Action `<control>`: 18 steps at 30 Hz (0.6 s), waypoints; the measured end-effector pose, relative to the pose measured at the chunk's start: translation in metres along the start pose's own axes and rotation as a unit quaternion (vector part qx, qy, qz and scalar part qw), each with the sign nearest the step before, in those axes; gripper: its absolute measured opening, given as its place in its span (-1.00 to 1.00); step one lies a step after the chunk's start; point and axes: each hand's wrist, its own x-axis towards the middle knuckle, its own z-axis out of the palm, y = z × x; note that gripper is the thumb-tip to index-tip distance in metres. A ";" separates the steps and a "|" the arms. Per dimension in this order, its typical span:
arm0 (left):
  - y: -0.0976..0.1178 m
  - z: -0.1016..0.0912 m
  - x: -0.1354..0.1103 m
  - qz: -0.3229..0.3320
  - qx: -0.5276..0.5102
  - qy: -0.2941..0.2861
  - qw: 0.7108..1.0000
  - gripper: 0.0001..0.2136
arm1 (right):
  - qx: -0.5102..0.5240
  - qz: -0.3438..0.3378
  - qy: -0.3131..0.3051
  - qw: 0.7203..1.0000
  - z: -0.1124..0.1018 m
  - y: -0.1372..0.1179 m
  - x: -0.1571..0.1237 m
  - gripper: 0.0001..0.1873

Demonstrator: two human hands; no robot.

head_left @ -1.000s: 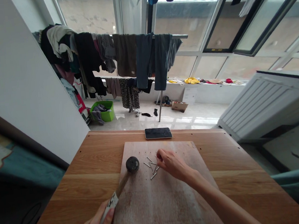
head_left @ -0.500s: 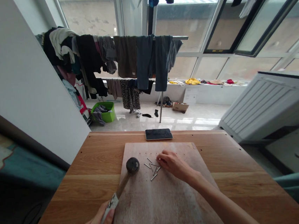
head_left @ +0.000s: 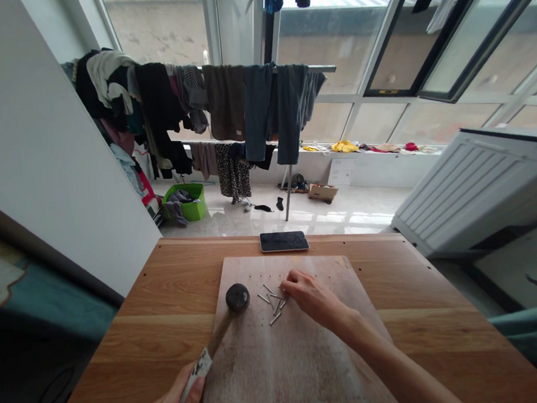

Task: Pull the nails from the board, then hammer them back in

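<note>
"What do we have in front of us?"
"A wide wooden table (head_left: 117, 355), with our worn board (head_left: 275, 372) lying flat on it."
"And across the board's left side?"
"Our mallet (head_left: 220, 333), its black head far, its handle near. We can't tell whether the head touches the wood."
"Our hands?"
"Our left hand (head_left: 170, 402), near and left, has its fingers wrapped around the handle. Our right hand (head_left: 306, 291) is farther off, fingers bunched narrow; we cannot tell if they pinch anything."
"Beyond the board?"
"A dark phone (head_left: 284, 241), at the table's far edge."
"Smallest?"
"Loose nails (head_left: 275, 318) on the board's far half, just left of our right fingertips."
</note>
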 end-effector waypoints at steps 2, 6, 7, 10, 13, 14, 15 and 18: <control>0.002 -0.001 0.000 0.005 -0.002 -0.002 1.000 -0.56 | -0.019 -0.004 -0.006 1.000 -0.002 0.000 -0.003 -0.68; 0.003 -0.001 -0.001 0.011 -0.011 0.011 1.000 -0.61 | -0.048 -0.018 -0.013 0.999 -0.005 0.004 -0.010 -0.66; 0.003 0.000 -0.001 0.011 -0.009 0.011 1.000 -0.61 | -0.050 -0.021 -0.012 0.998 -0.005 0.005 -0.011 -0.66; 0.001 0.001 -0.001 0.009 -0.002 0.003 1.000 -0.58 | -0.051 -0.021 -0.010 0.998 -0.005 0.007 -0.013 -0.67; -0.001 0.002 -0.001 0.002 0.005 -0.005 1.000 -0.56 | -0.050 -0.017 -0.006 0.999 -0.003 0.009 -0.013 -0.66; -0.002 0.002 -0.001 -0.004 0.007 -0.005 1.000 -0.57 | -0.049 -0.017 -0.005 0.999 -0.001 0.009 -0.013 -0.66; -0.003 0.002 -0.001 -0.008 0.009 -0.003 1.000 -0.57 | -0.050 -0.018 -0.003 0.999 0.000 0.010 -0.013 -0.65; -0.004 0.004 -0.002 -0.010 0.008 0.005 1.000 -0.57 | -0.055 -0.021 -0.001 0.998 0.002 0.011 -0.016 -0.63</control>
